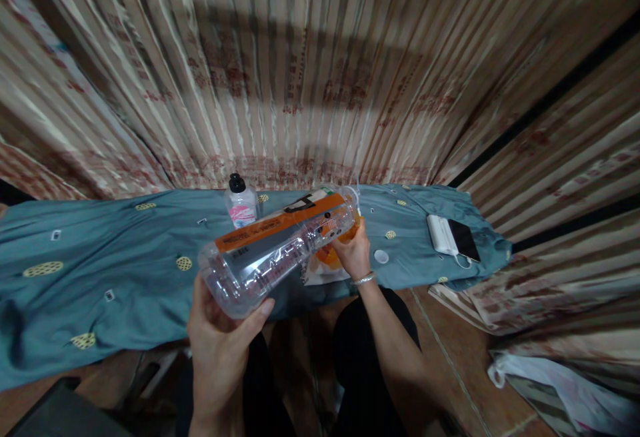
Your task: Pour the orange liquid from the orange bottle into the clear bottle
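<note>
A large clear plastic bottle (285, 250) with an orange and grey label lies slanted in the air, its base at lower left and its neck at upper right. My left hand (220, 344) is closed around the base, thumb on the near side. By the neck, my right hand (355, 250) is closed, its fingers partly hidden behind the bottle. Something orange shows beside those fingers; I cannot make out what it is. Under the bottle sits a white and orange packet (325, 274), partly covered. To the right, a round white lid (381, 256) rests on the cloth.
A teal patterned cloth (135, 244) covers the long table. A clear bottle with a black cap (242, 204) stands upright behind the held one. At the right lie a white power bank (441, 234) and a dark phone (464, 240). Striped curtains (280, 77) hang behind.
</note>
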Tool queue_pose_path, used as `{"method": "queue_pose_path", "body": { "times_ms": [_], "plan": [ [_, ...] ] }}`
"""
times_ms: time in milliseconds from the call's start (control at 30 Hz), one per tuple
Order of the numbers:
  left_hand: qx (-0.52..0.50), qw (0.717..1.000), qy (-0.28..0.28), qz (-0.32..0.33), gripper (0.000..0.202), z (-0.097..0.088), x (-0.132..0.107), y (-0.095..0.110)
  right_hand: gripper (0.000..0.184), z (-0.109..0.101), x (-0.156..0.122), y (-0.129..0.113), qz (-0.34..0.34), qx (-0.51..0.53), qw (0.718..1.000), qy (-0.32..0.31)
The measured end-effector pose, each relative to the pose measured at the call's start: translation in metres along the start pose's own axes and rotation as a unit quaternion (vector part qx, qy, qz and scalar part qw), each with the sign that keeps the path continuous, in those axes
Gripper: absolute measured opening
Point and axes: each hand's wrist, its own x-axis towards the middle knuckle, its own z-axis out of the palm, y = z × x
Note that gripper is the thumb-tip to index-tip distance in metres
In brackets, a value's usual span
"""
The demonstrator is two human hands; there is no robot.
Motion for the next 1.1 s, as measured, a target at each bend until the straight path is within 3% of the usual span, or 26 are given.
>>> {"method": "queue_pose_path", "body": {
  "times_ms": [1100],
  "plan": [
    [-0.031, 1.0, -0.005, 0.004, 0.068, -0.0019, 0.0016, -0.0009, 0.062, -0.0003, -0.0017, -0.0028, 0.009, 0.011, 1.0, 0.0]
  ]
}}
